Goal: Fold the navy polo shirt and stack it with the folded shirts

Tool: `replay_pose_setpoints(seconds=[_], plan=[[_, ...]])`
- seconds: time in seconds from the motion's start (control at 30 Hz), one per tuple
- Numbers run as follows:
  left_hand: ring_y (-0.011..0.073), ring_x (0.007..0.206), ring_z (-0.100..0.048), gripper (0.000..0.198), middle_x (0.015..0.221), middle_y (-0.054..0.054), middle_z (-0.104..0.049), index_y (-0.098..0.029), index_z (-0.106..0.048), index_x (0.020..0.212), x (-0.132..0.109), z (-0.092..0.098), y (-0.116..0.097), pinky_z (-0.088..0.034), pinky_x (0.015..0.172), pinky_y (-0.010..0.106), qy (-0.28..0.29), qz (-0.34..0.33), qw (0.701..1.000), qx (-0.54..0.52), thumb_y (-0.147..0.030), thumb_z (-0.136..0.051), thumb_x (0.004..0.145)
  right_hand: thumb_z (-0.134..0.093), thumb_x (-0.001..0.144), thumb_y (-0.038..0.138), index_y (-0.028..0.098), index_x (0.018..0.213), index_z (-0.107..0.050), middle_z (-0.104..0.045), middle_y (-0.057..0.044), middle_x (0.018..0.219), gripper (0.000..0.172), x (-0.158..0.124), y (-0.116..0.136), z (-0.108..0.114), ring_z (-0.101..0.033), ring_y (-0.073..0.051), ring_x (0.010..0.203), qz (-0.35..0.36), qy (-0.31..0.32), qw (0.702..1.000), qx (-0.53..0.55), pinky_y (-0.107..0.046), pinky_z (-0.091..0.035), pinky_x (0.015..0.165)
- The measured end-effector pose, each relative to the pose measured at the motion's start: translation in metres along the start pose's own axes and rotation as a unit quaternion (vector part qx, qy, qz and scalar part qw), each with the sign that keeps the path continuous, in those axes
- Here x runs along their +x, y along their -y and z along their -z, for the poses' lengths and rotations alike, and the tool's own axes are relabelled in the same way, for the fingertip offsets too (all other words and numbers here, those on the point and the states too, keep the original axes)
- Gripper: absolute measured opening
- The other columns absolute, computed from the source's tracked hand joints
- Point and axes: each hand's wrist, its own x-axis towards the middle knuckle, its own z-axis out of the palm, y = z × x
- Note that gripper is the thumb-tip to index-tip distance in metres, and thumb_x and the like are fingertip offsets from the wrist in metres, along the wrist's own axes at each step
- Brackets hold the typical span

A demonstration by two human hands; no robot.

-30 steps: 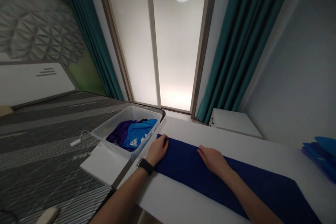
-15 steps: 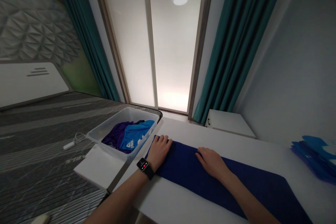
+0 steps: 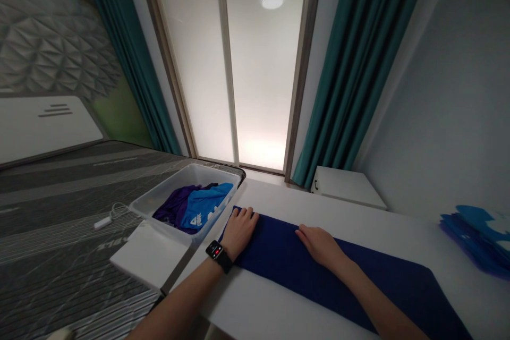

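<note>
A long dark blue cloth (image 3: 358, 271) lies folded into a strip across the white table (image 3: 279, 313). My left hand (image 3: 239, 228), with a black watch on the wrist, lies flat and open on the cloth's left end. My right hand (image 3: 321, 244) rests palm down on the cloth a little to the right, fingers stretched out. Neither hand holds anything.
A clear plastic bin (image 3: 159, 199) with purple and light blue garments (image 3: 195, 207) stands left of the table on a bed (image 3: 59, 234). A stack of folded blue clothes (image 3: 476, 236) sits at the right. A white cabinet (image 3: 346, 188), teal curtains and a window lie beyond.
My left hand has gone from curled at the cloth's end to lying flat on it. The view shifted slightly; my right hand stayed in place.
</note>
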Motion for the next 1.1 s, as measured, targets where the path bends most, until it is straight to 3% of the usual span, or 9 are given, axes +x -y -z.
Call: replay_pose_setpoints(seconds=[0.2,0.37,0.5,0.7,0.8,0.9,1.0,1.1], plan=[[0.0244,0.096,-0.057,0.018,0.107,0.009,-0.059,-0.019,-0.056,0.106,0.000,-0.001,0.000,-0.039,0.082,0.039,0.003,0.000,1.000,-0.007,-0.011,-0.047,0.093,-0.033,0.101,0.033,0.020,0.088,-0.060,-0.071,-0.005,0.085,0.033,-0.016,-0.009,0.002,-0.066,-0.021,0.078,-0.010,-0.049,0.999,-0.012,-0.029,-0.040,0.069],[0.0239,0.094,-0.057,0.019,0.105,0.008,-0.060,-0.020,-0.056,0.105,0.000,-0.004,-0.001,-0.038,0.082,0.039,-0.004,0.000,1.000,-0.006,-0.010,-0.046,0.092,-0.032,0.101,0.035,0.020,0.083,-0.066,-0.072,-0.008,0.075,0.041,-0.014,-0.016,-0.007,-0.067,-0.023,0.073,-0.033,-0.032,0.998,-0.044,-0.030,-0.041,0.067],[0.0238,0.094,-0.056,0.019,0.105,0.008,-0.060,-0.020,-0.056,0.105,-0.001,-0.004,-0.001,-0.038,0.082,0.038,0.002,0.001,1.000,-0.007,-0.011,-0.045,0.093,-0.033,0.101,0.036,0.020,0.077,-0.068,-0.073,-0.008,0.078,0.045,-0.009,-0.014,0.001,-0.068,-0.024,0.076,-0.042,0.005,0.999,-0.022,-0.030,-0.041,0.067],[0.0264,0.102,-0.053,0.029,0.113,0.009,-0.059,-0.020,-0.056,0.113,0.006,0.016,0.000,-0.036,0.086,0.042,-0.025,0.005,0.999,-0.031,-0.007,-0.044,0.089,-0.029,0.101,0.033,0.020,0.088,-0.060,-0.071,-0.006,0.086,0.037,-0.026,-0.022,0.010,-0.066,-0.021,0.078,-0.030,-0.025,0.999,0.024,-0.031,-0.040,0.071],[0.0249,0.104,-0.052,0.029,0.112,0.008,-0.060,-0.022,-0.055,0.116,0.020,0.032,-0.020,-0.035,0.090,0.041,-0.048,-0.026,0.993,-0.106,-0.012,-0.043,0.091,-0.027,0.101,0.032,0.020,0.085,-0.060,-0.068,-0.007,0.086,0.038,-0.038,-0.033,0.008,-0.062,-0.021,0.080,-0.028,-0.055,0.998,0.024,-0.032,-0.039,0.074],[0.0220,0.101,-0.053,0.024,0.106,0.006,-0.061,-0.023,-0.056,0.115,0.040,0.041,-0.059,-0.036,0.092,0.038,-0.041,-0.115,0.974,-0.191,-0.023,-0.043,0.095,-0.025,0.101,0.031,0.019,0.087,-0.060,-0.067,-0.008,0.087,0.041,-0.048,-0.045,0.007,-0.059,-0.021,0.084,-0.029,-0.082,0.996,0.011,-0.032,-0.038,0.076],[0.0213,0.099,-0.055,0.022,0.104,0.006,-0.061,-0.022,-0.059,0.109,0.059,0.038,-0.099,-0.039,0.091,0.037,-0.022,-0.185,0.960,-0.211,-0.031,-0.044,0.096,-0.026,0.102,0.030,0.018,0.088,-0.061,-0.066,-0.007,0.089,0.039,-0.057,-0.056,0.004,-0.058,-0.022,0.086,-0.042,-0.085,0.995,-0.013,-0.034,-0.037,0.078],[0.0211,0.094,-0.058,0.024,0.098,0.006,-0.063,-0.020,-0.061,0.097,0.073,0.028,-0.121,-0.043,0.085,0.035,0.003,-0.218,0.955,-0.201,-0.035,-0.043,0.097,-0.026,0.102,0.029,0.018,0.090,-0.061,-0.067,-0.007,0.091,0.039,-0.065,-0.066,0.001,-0.057,-0.022,0.088,-0.054,-0.089,0.994,-0.029,-0.034,-0.036,0.080]])
